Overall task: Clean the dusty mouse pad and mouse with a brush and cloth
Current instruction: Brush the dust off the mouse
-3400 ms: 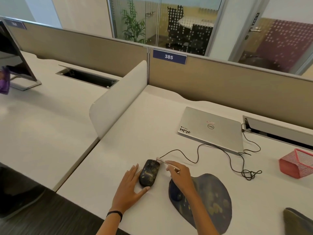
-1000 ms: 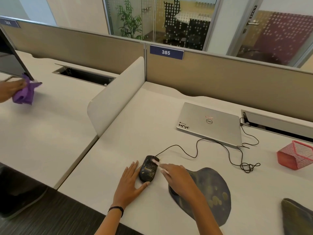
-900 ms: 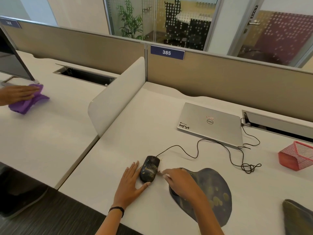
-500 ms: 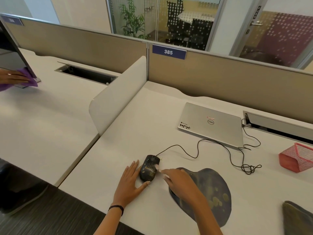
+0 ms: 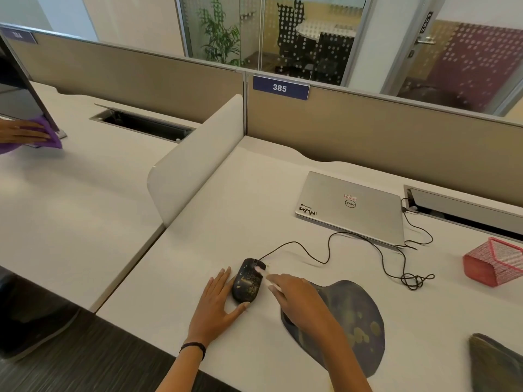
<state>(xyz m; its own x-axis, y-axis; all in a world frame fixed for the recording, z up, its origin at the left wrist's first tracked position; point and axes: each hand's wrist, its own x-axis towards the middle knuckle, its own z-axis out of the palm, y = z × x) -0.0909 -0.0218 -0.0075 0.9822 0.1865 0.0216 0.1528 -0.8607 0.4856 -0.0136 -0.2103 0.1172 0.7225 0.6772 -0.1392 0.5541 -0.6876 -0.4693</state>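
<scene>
In the head view the dusty black mouse (image 5: 246, 282) lies on the white tabletop (image 5: 226, 222) just left of the dark mouse pad (image 5: 356, 321), and the left hand (image 5: 218, 304) lies flat beside it, grip spread, fingers along the mouse's left side and thumb touching its near end. The right hand (image 5: 297, 299) reaches over the pad's left edge, its grip pinching a thin pale brush (image 5: 259, 268) whose tip rests on the mouse's front right.
</scene>
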